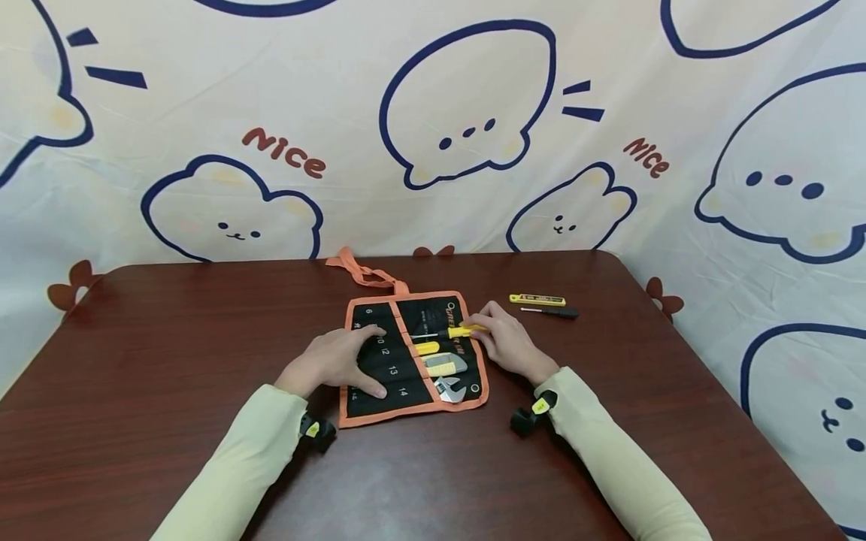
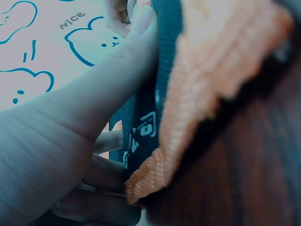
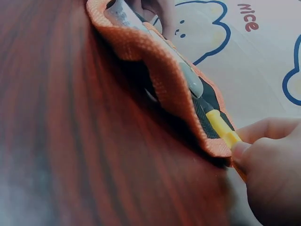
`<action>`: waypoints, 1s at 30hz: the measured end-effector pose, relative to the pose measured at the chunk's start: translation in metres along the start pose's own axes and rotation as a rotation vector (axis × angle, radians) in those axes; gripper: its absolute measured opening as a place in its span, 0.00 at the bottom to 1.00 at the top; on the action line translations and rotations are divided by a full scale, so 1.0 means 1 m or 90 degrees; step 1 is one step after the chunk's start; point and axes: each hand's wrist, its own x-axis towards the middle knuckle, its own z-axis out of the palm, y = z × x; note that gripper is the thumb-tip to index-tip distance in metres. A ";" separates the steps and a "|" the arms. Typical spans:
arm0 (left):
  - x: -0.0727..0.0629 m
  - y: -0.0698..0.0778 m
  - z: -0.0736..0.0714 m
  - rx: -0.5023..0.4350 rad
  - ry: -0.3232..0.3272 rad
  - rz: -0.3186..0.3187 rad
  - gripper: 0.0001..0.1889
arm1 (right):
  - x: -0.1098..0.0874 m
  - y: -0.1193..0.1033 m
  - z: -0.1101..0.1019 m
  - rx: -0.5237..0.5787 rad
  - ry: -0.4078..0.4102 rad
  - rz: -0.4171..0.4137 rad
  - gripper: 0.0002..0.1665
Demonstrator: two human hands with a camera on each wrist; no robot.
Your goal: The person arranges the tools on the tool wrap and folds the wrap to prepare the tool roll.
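A black tool pouch (image 1: pixel 368 402) with orange trim lies on the table, its left panel marked with numbers. My left hand (image 1: pixel 331 361) rests spread across that panel, thumb and fingers apart; the left wrist view shows the thumb (image 2: pixel 134 44) against the dark cloth. Between thumb and fingers, my right hand (image 1: pixel 504 338) pinches the yellow handle of a screwdriver (image 1: pixel 456 331) at the pouch's right side. Its thin shaft points left toward the orange middle strip. Below it, a yellow handle (image 1: pixel 427 348), a utility knife (image 1: pixel 444 364) and an adjustable wrench (image 1: pixel 449 389) sit in the pockets.
Behind the right hand, a yellow stick-shaped item (image 1: pixel 537 300) and a small black-handled screwdriver (image 1: pixel 558 312) lie on the brown table (image 1: pixel 203 330). An orange tie strap (image 1: pixel 365 272) trails from the pouch's top. A printed curtain (image 1: pixel 352 90) hangs behind the table.
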 end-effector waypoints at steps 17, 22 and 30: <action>0.001 0.000 0.001 -0.002 0.001 0.006 0.53 | 0.014 -0.015 0.009 0.023 -0.035 0.006 0.13; 0.000 0.000 0.001 -0.004 0.001 0.010 0.52 | 0.019 -0.016 0.012 0.027 -0.021 -0.031 0.13; 0.001 -0.002 0.000 0.003 -0.003 0.024 0.53 | 0.023 -0.015 0.014 0.073 -0.018 -0.055 0.13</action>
